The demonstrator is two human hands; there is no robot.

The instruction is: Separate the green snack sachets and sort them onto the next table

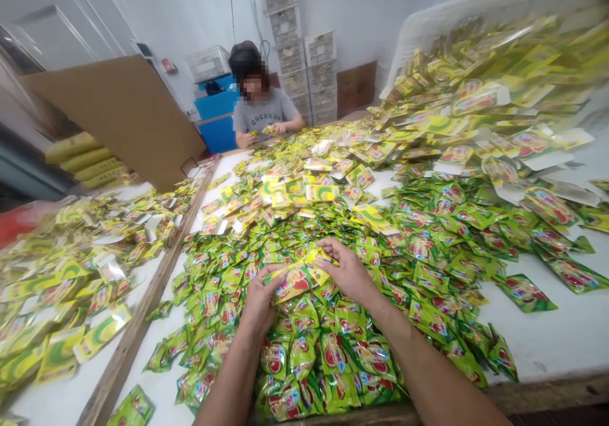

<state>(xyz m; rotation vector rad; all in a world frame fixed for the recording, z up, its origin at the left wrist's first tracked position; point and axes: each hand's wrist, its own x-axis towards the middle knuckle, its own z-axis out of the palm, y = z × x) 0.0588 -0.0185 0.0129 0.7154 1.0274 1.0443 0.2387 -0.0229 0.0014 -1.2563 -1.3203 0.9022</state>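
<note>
A small yellow carton [291, 284] with a red fruit picture is held between my two hands, above a heap of green sachets [333, 343]. My left hand [263, 296] grips the carton's left end with the thumb on top. At its right end, my right hand [345, 267] has its fingers closed around the yellow end flap. Whether a sachet is inside the carton cannot be seen. Loose green sachets surround both hands, and flattened yellow cartons [299, 191] lie just beyond.
A wooden strip [143, 315] divides the white table, with more yellow cartons [61, 343] on the left. A large white basket [404, 39] spills cartons at the right. Across the table, a person in a grey shirt [264, 118] handles packets. Stacked crates [290, 51] stand by the wall.
</note>
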